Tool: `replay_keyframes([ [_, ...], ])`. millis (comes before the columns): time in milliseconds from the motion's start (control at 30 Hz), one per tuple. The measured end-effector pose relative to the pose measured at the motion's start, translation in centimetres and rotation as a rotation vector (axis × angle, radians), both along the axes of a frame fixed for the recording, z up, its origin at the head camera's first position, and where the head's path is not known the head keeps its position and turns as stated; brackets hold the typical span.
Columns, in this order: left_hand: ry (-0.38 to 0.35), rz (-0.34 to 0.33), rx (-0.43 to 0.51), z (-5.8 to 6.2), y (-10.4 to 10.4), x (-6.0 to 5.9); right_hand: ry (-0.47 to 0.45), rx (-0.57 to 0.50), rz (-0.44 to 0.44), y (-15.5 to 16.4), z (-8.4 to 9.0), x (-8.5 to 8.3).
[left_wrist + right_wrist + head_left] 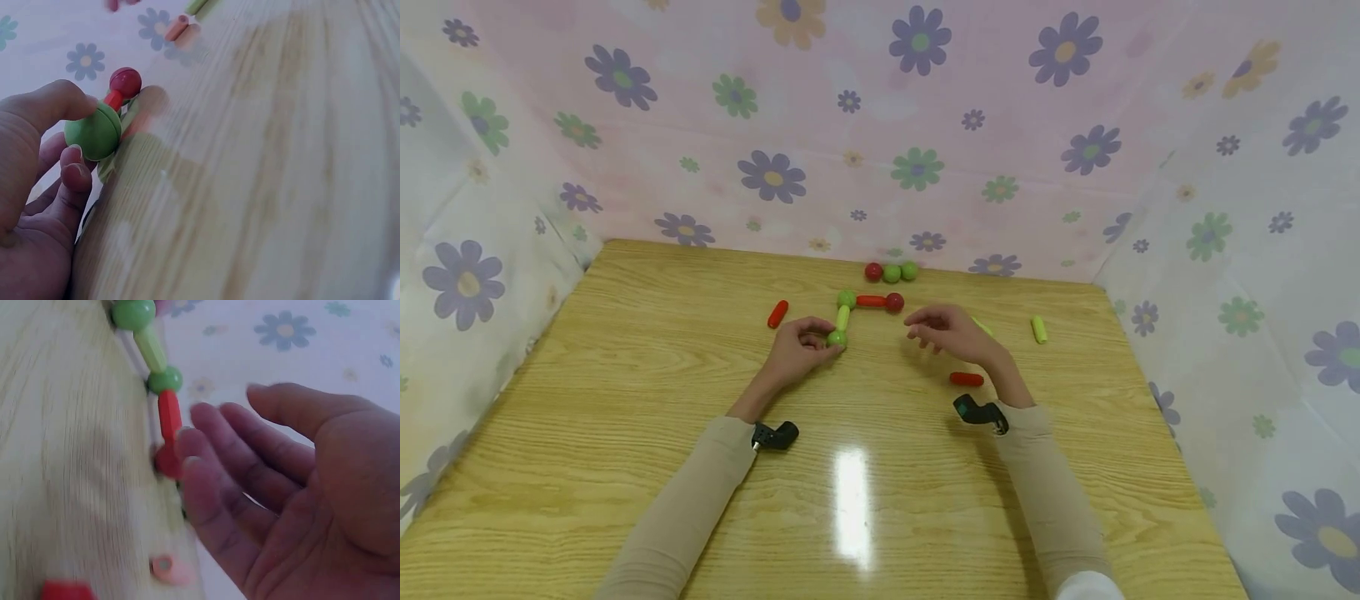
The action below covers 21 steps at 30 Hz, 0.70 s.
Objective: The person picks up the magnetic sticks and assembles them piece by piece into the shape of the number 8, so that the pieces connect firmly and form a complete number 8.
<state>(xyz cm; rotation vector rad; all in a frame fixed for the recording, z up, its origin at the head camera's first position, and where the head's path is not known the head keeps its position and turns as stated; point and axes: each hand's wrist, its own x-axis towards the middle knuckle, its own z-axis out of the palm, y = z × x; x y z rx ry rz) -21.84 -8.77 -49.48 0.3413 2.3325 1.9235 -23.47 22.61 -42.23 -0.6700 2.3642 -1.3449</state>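
Note:
A chain of toy pieces lies on the wooden table (pixel 625 400): a green ball (pixel 837 338), a light green rod (pixel 843 317), a second green ball (pixel 847 298), a red rod (pixel 871 301) and a red ball (pixel 894 302). My left hand (pixel 826 340) pinches the near green ball (pixel 94 132) between thumb and fingers. My right hand (pixel 925 330) hovers just right of the red ball with fingers relaxed and holds nothing. In the right wrist view its fingers (pixel 212 456) partly cover the red ball (pixel 166 462).
Loose pieces lie around: a red rod (pixel 778 313) at the left, another red rod (pixel 966 379) under my right wrist, a light green rod (pixel 1039 329) at the right. Three balls (pixel 892 272) sit by the flowered back wall. Cloth walls enclose three sides.

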Motion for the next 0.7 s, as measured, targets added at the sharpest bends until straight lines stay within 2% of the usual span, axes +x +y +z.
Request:
replay_keyframes([
  [233,-0.005,-0.017,0.024,0.0,-0.2,-0.1,-0.063,0.092,0.035,5.2,-1.1,0.9],
  [400,0.003,-0.025,0.029,-0.1,-0.1,0.0,-0.076,0.186,0.107,8.1,-1.5,1.7],
  [500,0.003,-0.025,0.029,-0.1,-0.2,0.1,-0.091,0.217,0.132,9.0,-1.5,2.1],
  [700,0.0,-0.02,0.034,0.0,-0.1,0.1,-0.12,0.213,0.088,9.1,-1.6,2.2],
])
